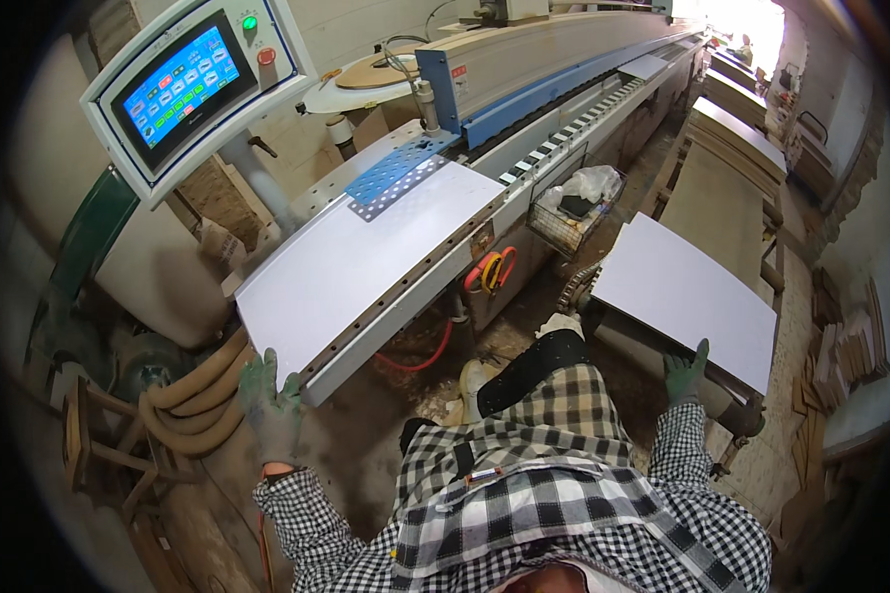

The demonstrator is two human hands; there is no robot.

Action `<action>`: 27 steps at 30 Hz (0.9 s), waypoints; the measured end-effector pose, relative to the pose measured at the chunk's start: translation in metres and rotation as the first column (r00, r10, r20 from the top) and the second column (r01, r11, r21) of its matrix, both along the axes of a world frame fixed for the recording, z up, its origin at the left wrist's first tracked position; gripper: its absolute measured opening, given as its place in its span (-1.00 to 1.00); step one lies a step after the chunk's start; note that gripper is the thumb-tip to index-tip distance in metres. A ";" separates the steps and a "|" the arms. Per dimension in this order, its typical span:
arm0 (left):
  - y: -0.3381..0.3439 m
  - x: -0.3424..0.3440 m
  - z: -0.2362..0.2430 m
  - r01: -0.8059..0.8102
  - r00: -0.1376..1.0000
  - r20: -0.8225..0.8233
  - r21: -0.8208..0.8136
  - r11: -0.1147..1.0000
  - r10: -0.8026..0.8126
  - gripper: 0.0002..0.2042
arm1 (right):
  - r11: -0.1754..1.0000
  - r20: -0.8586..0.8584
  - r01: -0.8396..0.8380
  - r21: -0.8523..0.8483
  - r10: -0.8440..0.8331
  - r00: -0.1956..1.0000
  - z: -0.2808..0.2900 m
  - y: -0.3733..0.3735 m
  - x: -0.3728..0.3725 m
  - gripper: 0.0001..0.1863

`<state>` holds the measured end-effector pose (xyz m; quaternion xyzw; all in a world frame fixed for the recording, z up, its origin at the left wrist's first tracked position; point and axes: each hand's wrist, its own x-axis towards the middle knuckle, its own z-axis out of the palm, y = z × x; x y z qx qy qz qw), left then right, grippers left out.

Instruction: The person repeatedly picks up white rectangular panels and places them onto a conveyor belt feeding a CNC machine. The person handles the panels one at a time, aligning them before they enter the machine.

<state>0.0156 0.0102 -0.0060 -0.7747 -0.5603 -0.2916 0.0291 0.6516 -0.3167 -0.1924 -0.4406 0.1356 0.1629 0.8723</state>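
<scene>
My left hand point(272, 405), in a green-grey work glove, has its fingers spread at the near end of a white panel point(356, 277) lying on the machine's infeed table. A perforated blue plate point(396, 170) rests on that panel's far part. My right hand point(685, 376), also gloved, reaches the near edge of a second white panel point(687, 301) on the roller conveyor at right, its fingers apart. Both forearms are in checked sleeves, with my checked apron between them.
A touchscreen control panel point(183, 89) stands upper left. The long edging machine point(564, 74) runs into the distance. A wire basket point(574, 212) and red-handled scissors point(491, 269) hang on its side. Coiled hoses point(188, 415) lie left; board stacks point(737, 138) line the conveyor; offcuts point(850, 351) lean right.
</scene>
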 end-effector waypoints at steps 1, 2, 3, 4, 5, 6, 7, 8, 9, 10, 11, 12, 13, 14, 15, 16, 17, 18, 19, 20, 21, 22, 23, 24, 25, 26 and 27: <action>0.001 0.003 0.000 0.002 1.000 -0.019 0.010 1.000 -0.001 -0.46 | 0.999 -0.014 -0.015 0.041 0.016 1.000 0.002 -0.001 -0.002 0.39; 0.002 0.007 0.001 0.001 1.000 -0.026 0.009 1.000 -0.001 -0.46 | 0.996 -0.027 -0.029 0.081 0.032 0.999 0.003 -0.004 -0.005 0.41; 0.004 0.011 0.003 0.000 0.999 -0.034 0.008 1.000 0.000 -0.46 | 0.992 -0.040 -0.043 0.122 0.048 0.998 0.004 -0.006 -0.006 0.43; 0.007 0.018 0.004 0.006 0.999 -0.040 0.007 1.000 -0.005 -0.45 | 0.990 -0.050 -0.009 0.138 0.016 0.999 0.005 -0.009 -0.006 0.43; 0.007 0.024 0.007 0.014 0.999 -0.050 0.012 1.000 -0.013 -0.45 | 0.988 -0.063 0.021 0.155 -0.011 0.998 0.004 -0.012 -0.003 0.44; 0.009 0.031 0.007 0.015 0.998 -0.054 0.020 1.000 -0.014 -0.45 | 0.984 -0.076 0.050 0.171 -0.038 0.996 0.002 -0.016 0.003 0.44; 0.013 0.041 0.006 0.026 0.998 -0.055 0.029 0.999 -0.024 -0.45 | 0.967 -0.117 0.173 0.186 -0.153 0.981 -0.008 -0.024 0.020 0.28; 0.016 0.049 0.005 0.026 0.998 -0.063 0.036 0.999 -0.023 -0.45 | 0.970 -0.090 0.137 0.203 -0.121 0.989 -0.011 -0.029 0.028 0.18; 0.017 0.058 0.003 0.005 0.998 -0.055 0.037 0.999 -0.003 -0.43 | 0.970 -0.061 0.101 0.219 -0.090 0.994 -0.014 -0.036 0.036 0.07; 0.021 0.067 0.002 0.004 0.998 -0.066 0.039 0.999 -0.001 -0.43 | 0.970 -0.032 0.070 0.234 -0.065 0.997 -0.015 -0.040 0.040 -0.03; 0.024 0.076 0.002 0.004 0.997 -0.072 0.038 0.999 -0.002 -0.42 | 0.972 -0.090 0.120 0.204 -0.103 0.991 -0.016 -0.042 0.047 -0.13; 0.028 0.084 0.002 0.004 0.997 -0.079 0.037 0.999 -0.001 -0.41 | 0.971 -0.146 0.166 0.170 -0.142 0.979 -0.019 -0.042 0.053 -0.22; 0.031 0.092 0.000 0.010 0.997 -0.081 0.026 1.000 -0.008 -0.40 | 0.968 -0.199 0.210 0.134 -0.181 0.963 -0.021 -0.041 0.058 -0.31; 0.033 0.101 0.003 0.026 0.996 -0.087 0.005 1.000 -0.025 -0.39 | 0.973 -0.182 0.180 0.146 -0.153 0.971 -0.020 -0.043 0.058 -0.32; 0.035 0.110 0.006 0.041 0.995 -0.093 -0.017 0.999 -0.042 -0.37 | 0.976 -0.165 0.150 0.157 -0.123 0.978 -0.020 -0.047 0.056 -0.34; 0.036 0.116 0.010 0.055 0.993 -0.103 -0.037 0.998 -0.059 -0.36 | 0.979 -0.152 0.118 0.168 -0.093 0.984 -0.020 -0.051 0.054 -0.35; 0.038 0.119 0.012 0.080 0.994 -0.074 -0.041 0.996 -0.083 -0.35 | 0.980 -0.146 0.079 0.181 -0.053 0.988 -0.021 -0.055 0.050 -0.34; 0.039 0.119 0.012 0.094 0.991 -0.088 -0.044 0.995 -0.097 -0.36 | 0.980 -0.139 0.040 0.195 -0.012 0.990 -0.022 -0.062 0.045 -0.33; 0.040 0.119 0.013 0.108 0.989 -0.098 -0.047 0.993 -0.112 -0.37 | 0.978 -0.128 0.000 0.207 0.027 0.991 -0.017 -0.066 0.041 -0.32; 0.039 0.116 0.012 0.111 0.987 -0.112 -0.049 0.993 -0.116 -0.37 | 0.944 -0.133 -0.112 0.309 0.160 0.978 0.002 -0.061 0.023 -0.36; 0.040 0.114 0.009 0.121 0.986 -0.111 -0.019 0.992 -0.122 -0.38 | 0.972 -0.077 -0.065 0.226 0.084 0.993 0.020 -0.062 0.006 -0.42; 0.039 0.111 0.005 0.131 0.985 -0.113 0.009 0.991 -0.129 -0.39 | 0.990 -0.017 -0.009 0.144 0.012 1.000 0.031 -0.064 -0.004 -0.49; 0.039 0.109 0.002 0.142 0.984 -0.117 0.035 0.989 -0.137 -0.40 | 0.993 0.071 -0.035 0.112 0.027 0.997 0.034 -0.071 -0.006 -0.54; 0.037 0.108 0.002 0.163 0.982 -0.099 0.041 0.986 -0.158 -0.40 | 0.995 0.158 -0.059 0.077 0.046 0.986 0.035 -0.077 -0.008 -0.59; 0.036 0.107 0.004 0.185 0.980 -0.082 0.049 0.982 -0.180 -0.40 | 0.996 0.242 -0.078 0.044 0.065 0.968 0.033 -0.084 -0.011 -0.63; 0.035 0.107 0.005 0.207 0.977 -0.064 0.059 0.977 -0.203 -0.41 | 0.983 0.218 -0.158 0.098 0.133 0.967 0.027 -0.096 -0.006 -0.67; 0.034 0.105 0.006 0.242 0.970 -0.032 0.097 0.966 -0.240 -0.40 | 0.960 0.199 -0.235 0.153 0.203 0.959 0.021 -0.113 0.004 -0.71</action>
